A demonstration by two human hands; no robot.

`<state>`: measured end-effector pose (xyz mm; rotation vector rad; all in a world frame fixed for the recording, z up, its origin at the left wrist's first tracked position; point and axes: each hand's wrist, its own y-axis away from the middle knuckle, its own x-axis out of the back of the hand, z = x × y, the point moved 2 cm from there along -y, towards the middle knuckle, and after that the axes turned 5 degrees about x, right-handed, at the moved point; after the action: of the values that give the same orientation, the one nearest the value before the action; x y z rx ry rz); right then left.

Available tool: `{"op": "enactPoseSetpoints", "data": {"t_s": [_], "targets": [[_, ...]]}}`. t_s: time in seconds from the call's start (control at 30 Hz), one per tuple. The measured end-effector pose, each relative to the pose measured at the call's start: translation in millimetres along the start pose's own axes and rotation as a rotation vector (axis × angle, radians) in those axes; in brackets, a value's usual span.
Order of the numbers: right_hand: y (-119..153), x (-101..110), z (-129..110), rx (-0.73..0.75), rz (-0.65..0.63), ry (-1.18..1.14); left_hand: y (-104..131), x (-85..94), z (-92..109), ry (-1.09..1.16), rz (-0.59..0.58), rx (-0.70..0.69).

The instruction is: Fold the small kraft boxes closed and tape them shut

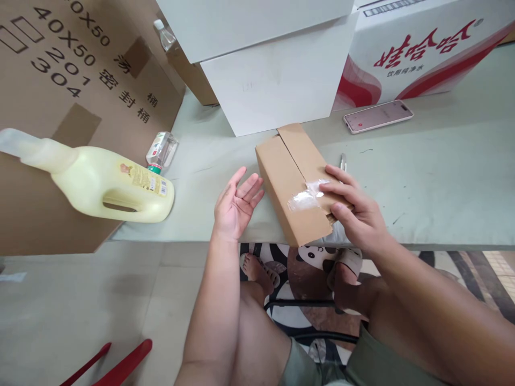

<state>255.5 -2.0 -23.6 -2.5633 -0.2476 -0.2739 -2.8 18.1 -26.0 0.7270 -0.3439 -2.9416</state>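
Note:
A small brown cardboard box [277, 171] sits at the front edge of the table, turned at an angle, its top flaps meeting along a seam. Shiny clear tape [302, 199] lies wrinkled across part of that seam. My right hand [360, 212] rests on the box's right side, fingers on the top and thumb at the near right corner, where the cardboard looks torn. To the left of the box, my left hand [238, 206] is raised with its palm up and fingers apart, holding nothing. Just beyond my right fingers a small metallic tool [343, 162] is partly visible.
A white carton [277, 80] stands behind the box, with a phone [378, 116] and a red-and-white carton [402, 64] to its right. At left are a yellow jug [92, 177], a small clear bottle [161, 150] and a large printed carton [80, 118].

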Motion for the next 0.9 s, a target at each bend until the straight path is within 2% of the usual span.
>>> {"op": "enactPoseSetpoints", "data": {"t_s": [0.2,0.37,0.5,0.57,0.6,0.7,0.77,0.8,0.83,0.9], "targets": [[-1,0,-2,-0.010,0.003,0.000,5,-3.4,8,0.045,-0.090,-0.129],[-1,0,-3,-0.026,0.000,0.017,0,2.4,7,0.107,0.055,-0.140],[-1,-3,-4,-0.020,0.003,0.020,2,-0.4,12,0.001,0.178,-0.295],[-2,-5,-5,-0.015,0.004,0.010,9,-8.5,17,-0.108,0.213,-0.409],[-2,-6,-6,-0.009,-0.001,0.002,14,-14.7,20,-0.189,0.192,-0.483],[-3,-11,-10,0.018,-0.062,-0.057,27,-36.6,24,-0.577,-0.011,-0.679],[-3,-13,-12,0.039,-0.121,-0.096,31,-46.3,21,-0.865,-0.131,-0.730],[-3,-12,-12,0.043,-0.131,-0.102,31,-48.1,18,-0.969,-0.154,-0.738],[-3,-10,-11,0.040,-0.108,-0.090,30,-48.2,16,-1.035,-0.153,-0.743],[-6,-1,-5,-0.030,0.027,0.028,26,-45.1,13,-1.073,-0.112,-0.753]]}}
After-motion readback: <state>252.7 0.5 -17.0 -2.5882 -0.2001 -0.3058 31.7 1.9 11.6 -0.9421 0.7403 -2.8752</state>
